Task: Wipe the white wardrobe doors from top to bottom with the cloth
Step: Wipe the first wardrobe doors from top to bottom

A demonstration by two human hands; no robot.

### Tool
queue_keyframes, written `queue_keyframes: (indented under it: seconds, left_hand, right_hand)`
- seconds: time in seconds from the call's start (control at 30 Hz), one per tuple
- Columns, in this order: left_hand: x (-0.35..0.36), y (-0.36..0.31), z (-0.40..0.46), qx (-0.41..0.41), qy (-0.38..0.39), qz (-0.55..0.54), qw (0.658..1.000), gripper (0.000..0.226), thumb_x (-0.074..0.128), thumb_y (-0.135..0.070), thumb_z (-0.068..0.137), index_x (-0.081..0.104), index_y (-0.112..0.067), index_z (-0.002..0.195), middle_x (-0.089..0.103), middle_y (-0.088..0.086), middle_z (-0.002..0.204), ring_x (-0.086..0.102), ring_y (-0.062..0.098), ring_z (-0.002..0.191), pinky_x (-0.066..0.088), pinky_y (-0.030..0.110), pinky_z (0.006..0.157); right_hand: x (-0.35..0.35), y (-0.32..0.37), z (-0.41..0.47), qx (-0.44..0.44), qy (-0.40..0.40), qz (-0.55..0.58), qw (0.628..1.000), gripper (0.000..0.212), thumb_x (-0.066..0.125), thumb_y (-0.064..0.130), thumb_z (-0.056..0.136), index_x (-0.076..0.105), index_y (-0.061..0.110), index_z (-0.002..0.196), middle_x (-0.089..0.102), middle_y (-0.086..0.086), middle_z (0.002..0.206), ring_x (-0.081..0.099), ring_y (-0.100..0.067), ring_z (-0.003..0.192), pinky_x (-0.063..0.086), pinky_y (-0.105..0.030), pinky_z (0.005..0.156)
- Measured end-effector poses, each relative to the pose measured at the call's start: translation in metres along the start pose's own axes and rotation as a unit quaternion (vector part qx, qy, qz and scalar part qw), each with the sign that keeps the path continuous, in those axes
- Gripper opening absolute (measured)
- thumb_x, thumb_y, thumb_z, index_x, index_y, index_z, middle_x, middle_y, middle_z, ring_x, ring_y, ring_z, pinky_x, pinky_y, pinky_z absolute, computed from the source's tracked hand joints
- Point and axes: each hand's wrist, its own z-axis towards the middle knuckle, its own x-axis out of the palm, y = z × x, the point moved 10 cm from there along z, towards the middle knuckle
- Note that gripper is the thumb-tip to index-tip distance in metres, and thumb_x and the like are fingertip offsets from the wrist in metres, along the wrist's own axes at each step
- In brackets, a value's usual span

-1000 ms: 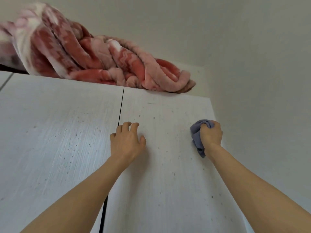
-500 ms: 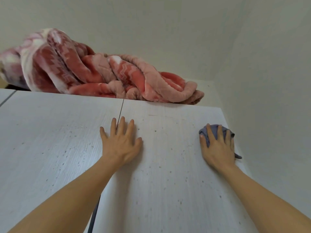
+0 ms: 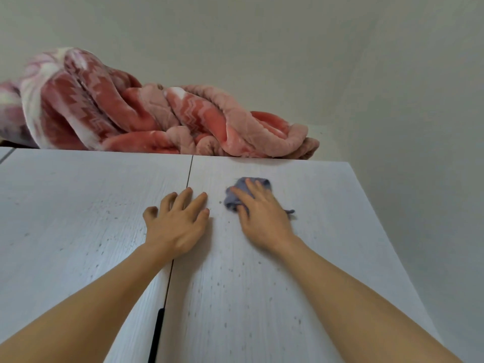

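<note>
Two white wardrobe doors fill the lower view, the left door (image 3: 78, 218) and the right door (image 3: 314, 244), split by a thin dark seam. Both carry small dark specks. A small blue-grey cloth (image 3: 235, 196) lies flat against the right door near its top edge. My right hand (image 3: 262, 216) presses on the cloth with straight fingers, covering most of it. My left hand (image 3: 178, 221) rests across the seam, fingertips touching the doors, fingers slightly bent, holding nothing.
A bundled pink and red blanket (image 3: 146, 121) lies on top of the wardrobe, hanging just over the doors' top edge. A plain wall (image 3: 419, 153) stands close on the right. A black handle (image 3: 157, 334) runs along the seam low down.
My right hand has slid the cloth leftward from the right door's outer edge toward the seam, opening from a grip to a flat press. The left hand stayed near the seam.
</note>
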Motion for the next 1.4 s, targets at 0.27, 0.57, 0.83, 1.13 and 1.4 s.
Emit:
queue_keyframes:
  seconds: [0.27,0.57,0.83,1.13,1.4]
  left_hand:
    - [-0.011,0.000,0.001,0.012,-0.035,0.015,0.999,0.049,0.027,-0.039,0.098,0.018,-0.034,0.147,0.008,-0.006,0.157,0.006,0.021,0.142,0.015,0.045,0.109]
    - [-0.016,0.031,0.004,-0.011,-0.035,0.012,0.999,0.040,0.029,-0.035,0.096,0.039,-0.025,0.134,0.027,-0.007,0.148,0.021,0.016,0.135,0.020,0.042,0.104]
    - [-0.022,0.024,0.009,0.014,-0.055,0.034,0.998,0.039,0.029,-0.034,0.096,0.043,-0.024,0.131,0.034,-0.006,0.142,0.029,0.019,0.129,0.025,0.040,0.101]
    - [-0.024,0.041,0.015,0.059,-0.031,0.023,0.998,0.066,0.016,-0.045,0.077,0.039,-0.036,0.138,0.031,-0.011,0.147,0.021,0.016,0.136,0.021,0.040,0.105]
    - [-0.029,0.044,0.015,0.006,-0.079,-0.036,0.996,0.041,0.025,-0.036,0.099,0.051,-0.034,0.130,0.039,-0.010,0.143,0.024,0.015,0.134,0.019,0.040,0.104]
  right_hand:
    - [-0.040,-0.151,-0.046,0.400,-0.048,-0.061,0.913,0.049,0.025,0.033,0.101,0.019,0.021,0.148,0.014,-0.018,0.153,0.008,-0.034,0.141,0.006,-0.044,0.116]
    - [0.014,0.002,0.044,0.056,0.015,-0.038,0.998,0.048,0.020,0.039,0.100,0.034,0.025,0.144,0.023,-0.011,0.152,0.016,-0.028,0.140,0.006,-0.040,0.114]
    - [-0.030,-0.068,0.019,0.259,-0.143,0.064,0.953,0.029,0.046,0.024,0.096,0.052,0.015,0.123,0.046,-0.009,0.129,0.041,-0.028,0.120,0.042,-0.041,0.091]
    - [0.014,-0.007,0.074,0.138,-0.011,-0.005,0.990,0.044,0.032,0.027,0.100,0.031,0.016,0.143,0.026,-0.018,0.145,0.020,-0.032,0.135,0.008,-0.039,0.113]
    - [0.027,0.067,0.022,-0.095,0.037,0.057,0.993,0.050,0.043,0.017,0.096,0.035,0.024,0.144,0.024,-0.010,0.151,0.015,-0.028,0.141,0.006,-0.031,0.115]
